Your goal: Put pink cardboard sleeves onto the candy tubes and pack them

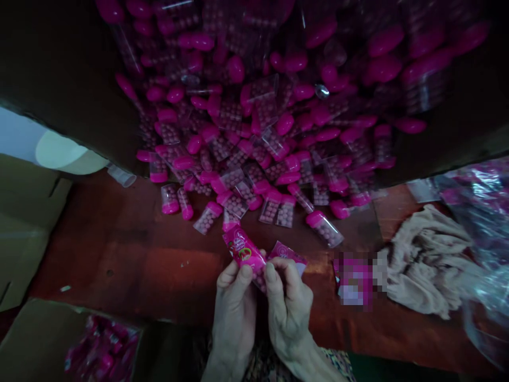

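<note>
Reddish-brown worktop (pixel 119 265) spreads below us, and a heap of clear tubes of round pink sweets with pink caps (pixel 254 132) fans down across its far side. Between our hands we have one tube in a printed pink wrapper (pixel 243 250). Its long axis runs slantwise, with the upper end pointing forward and to our left, toward the heap, and the lower end, showing clear with sweets inside, sitting between our thumbs. Both hands are closed narrow: our left hand (pixel 234 313) pinches the wrapped part, and our right hand (pixel 288 307) presses its thumb on the lower end, so the left is the nearer to the wrapper's bulk. Just past the right fingers sticks up a second pink wrapper (pixel 287 257); we cannot tell whether that hand grips it. A beige cloth (pixel 425 260) lies off to the right, beside a pixelated patch (pixel 353 281).
</note>
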Available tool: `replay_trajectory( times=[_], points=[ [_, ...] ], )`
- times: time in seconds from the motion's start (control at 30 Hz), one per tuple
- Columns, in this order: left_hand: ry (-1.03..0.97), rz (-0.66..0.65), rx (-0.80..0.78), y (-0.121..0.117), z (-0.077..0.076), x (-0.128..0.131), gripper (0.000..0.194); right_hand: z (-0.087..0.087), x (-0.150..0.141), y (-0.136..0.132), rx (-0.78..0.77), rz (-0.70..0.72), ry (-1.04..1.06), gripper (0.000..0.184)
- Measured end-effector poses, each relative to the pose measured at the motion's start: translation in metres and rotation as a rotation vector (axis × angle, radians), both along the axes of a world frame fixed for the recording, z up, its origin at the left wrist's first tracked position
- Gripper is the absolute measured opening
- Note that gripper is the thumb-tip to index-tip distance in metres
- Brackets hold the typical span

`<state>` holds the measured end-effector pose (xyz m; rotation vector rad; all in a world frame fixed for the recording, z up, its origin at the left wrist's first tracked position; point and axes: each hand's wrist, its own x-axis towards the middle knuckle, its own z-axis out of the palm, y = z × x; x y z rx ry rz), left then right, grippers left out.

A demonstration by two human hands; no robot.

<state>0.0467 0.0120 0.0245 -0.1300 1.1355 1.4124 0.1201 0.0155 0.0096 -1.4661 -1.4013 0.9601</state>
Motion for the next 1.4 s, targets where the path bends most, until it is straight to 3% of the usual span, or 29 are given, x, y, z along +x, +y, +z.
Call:
replay_trajectory(
  times=[0.2, 0.47, 0.73, 0.87, 1.0, 1.17, 1.3, 1.4],
  points=[
    [-0.221, -0.025, -0.079, 0.002, -0.008, -0.01, 0.025, -0.004, -0.001, 0.005, 0.094, 0.032, -0.074, 0.009],
    [0.145, 0.093, -0.016, 0.005, -0.004, -0.018, 0.016, -0.005, -0.002, 0.005, -0.066, 0.11, 0.129, 0.016],
    [0.082, 0.149, -0.056, -0.001, -0.004, -0.01, 0.023, -0.01, -0.001, 0.002, 0.274, 0.096, -0.145, 0.01],
    [0.036, 0.24, -0.115, 0.0, -0.003, -0.011, 0.023, -0.013, -0.004, 0.002, 0.32, 0.109, -0.199, 0.011],
    [-0.016, 0.21, -0.084, -0.002, -0.004, -0.008, 0.029, -0.01, -0.007, 0.003, 0.36, 0.08, -0.207, 0.011],
    [0.078, 0.024, 0.013, -0.003, -0.005, -0.017, 0.019, -0.005, -0.004, 0.006, 0.22, 0.118, -0.103, 0.009],
    [0.11, 0.063, -0.014, 0.002, -0.005, -0.03, 0.02, -0.002, -0.005, 0.0, -0.013, 0.297, -0.01, 0.015],
    [0.132, 0.068, 0.03, 0.006, -0.001, -0.032, 0.02, 0.001, -0.006, -0.006, -0.162, 0.311, 0.007, 0.013]
  ],
)
